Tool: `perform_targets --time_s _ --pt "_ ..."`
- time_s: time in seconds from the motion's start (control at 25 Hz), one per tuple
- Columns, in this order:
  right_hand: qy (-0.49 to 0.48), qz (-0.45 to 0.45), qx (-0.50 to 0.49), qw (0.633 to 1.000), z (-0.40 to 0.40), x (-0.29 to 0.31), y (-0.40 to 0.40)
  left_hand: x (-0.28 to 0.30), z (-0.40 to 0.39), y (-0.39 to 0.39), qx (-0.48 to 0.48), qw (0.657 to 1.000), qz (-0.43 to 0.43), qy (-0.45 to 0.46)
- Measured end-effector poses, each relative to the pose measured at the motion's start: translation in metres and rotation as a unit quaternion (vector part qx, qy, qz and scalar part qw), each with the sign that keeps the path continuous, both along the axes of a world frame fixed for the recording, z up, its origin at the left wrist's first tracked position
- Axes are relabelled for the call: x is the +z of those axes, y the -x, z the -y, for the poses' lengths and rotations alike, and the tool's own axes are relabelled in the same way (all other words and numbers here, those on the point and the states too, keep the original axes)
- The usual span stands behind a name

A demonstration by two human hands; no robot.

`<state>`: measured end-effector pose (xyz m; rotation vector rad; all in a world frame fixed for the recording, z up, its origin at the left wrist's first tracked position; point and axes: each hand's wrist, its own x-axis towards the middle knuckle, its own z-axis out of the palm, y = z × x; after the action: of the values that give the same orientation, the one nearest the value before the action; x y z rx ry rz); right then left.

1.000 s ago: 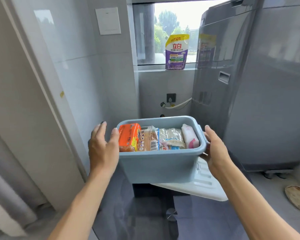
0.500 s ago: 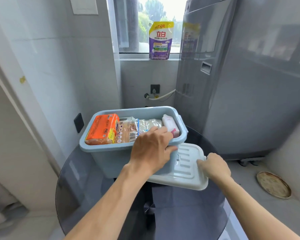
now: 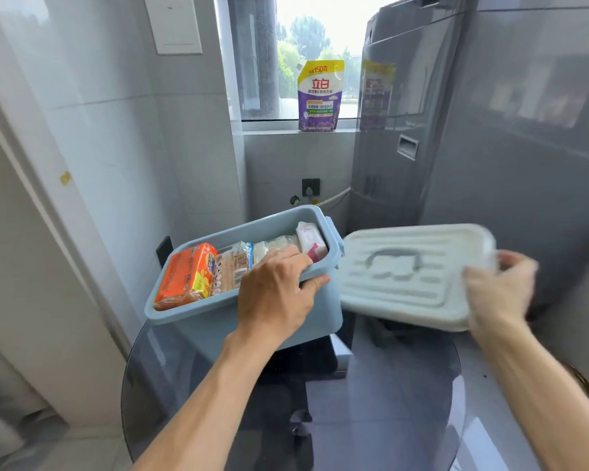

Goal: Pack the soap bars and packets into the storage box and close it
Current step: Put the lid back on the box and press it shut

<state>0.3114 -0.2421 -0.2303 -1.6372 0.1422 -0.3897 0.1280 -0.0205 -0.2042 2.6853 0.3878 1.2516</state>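
Packing looks done; the step in hand is closing. The blue storage box (image 3: pixel 218 321) sits on a round dark glass table (image 3: pixel 371 402), tilted a bit, w/ the soap bars and packets (image 3: pixel 238 266) standing in a row inside, orange pack at the end farthest from the fingers. Left hand (image 3: pixel 276 297) grips the box's near rim, fingers curled over the edge into the box, thumb pressed on the outer wall. Right hand (image 3: pixel 500 294), blurred, holds the white lid (image 3: pixel 402 273) by its far-right edge, fingers wrapped round it; lid is off the table, beside the box, handle side up. Next, prob.: swing the lid over the opening, square it to the rim, press down while the left hand steadies. Room: grey tiled walls, washing machine (image 3: pixel 490 147) beyond the lid, detergent pouch (image 3: pixel 320 96) on the window sill.
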Motion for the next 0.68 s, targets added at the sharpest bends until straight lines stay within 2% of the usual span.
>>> perform_targets --time_s 0.04,0.12,0.2,0.32,0.36,0.4,0.44,0.48,0.52,0.56,0.6,0.68 --pt "-0.032 0.046 -0.031 0.998 0.015 0.012 -0.001 -0.002 0.004 -0.003 -0.007 1.0 -0.006 0.0" --pt "-0.143 0.074 -0.035 0.986 0.033 0.025 0.005 -0.01 0.019 -0.012 -0.031 0.998 -0.056 -0.016" --pt "-0.222 0.049 -0.014 0.974 0.033 0.028 0.011 -0.014 0.034 -0.018 -0.055 0.989 -0.138 -0.013" --pt "-0.303 -0.001 0.039 0.952 0.022 0.036 0.011 0.003 0.024 -0.006 -0.1 0.964 -0.23 0.088" --pt "-0.328 -0.024 0.066 0.942 0.018 0.039 0.009 0.013 0.018 0.005 -0.109 0.961 -0.221 0.122" --pt "-0.346 -0.052 0.103 0.931 0.01 0.042 0.01 0.023 0.009 0.019 -0.097 0.969 -0.156 0.164" --pt "-0.349 -0.082 0.153 0.921 0.0 0.044 0.013 0.034 -0.001 0.032 -0.066 0.972 -0.041 0.22" --pt "-0.326 -0.111 0.212 0.915 -0.012 0.046 0.019 0.042 -0.014 0.045 -0.015 0.959 0.086 0.27" --pt "-0.284 -0.136 0.274 0.909 -0.028 0.047 0.024 0.047 -0.029 0.057 0.044 0.938 0.18 0.294" --pt "-0.229 -0.152 0.325 0.905 -0.047 0.047 0.029 0.046 -0.046 0.068 0.105 0.919 0.222 0.308" --pt "-0.168 -0.157 0.355 0.906 -0.063 0.049 0.034 0.043 -0.061 0.075 0.151 0.908 0.209 0.331" --pt "-0.067 -0.128 0.351 0.925 -0.095 0.051 0.043 0.028 -0.083 0.084 0.186 0.893 0.096 0.399"
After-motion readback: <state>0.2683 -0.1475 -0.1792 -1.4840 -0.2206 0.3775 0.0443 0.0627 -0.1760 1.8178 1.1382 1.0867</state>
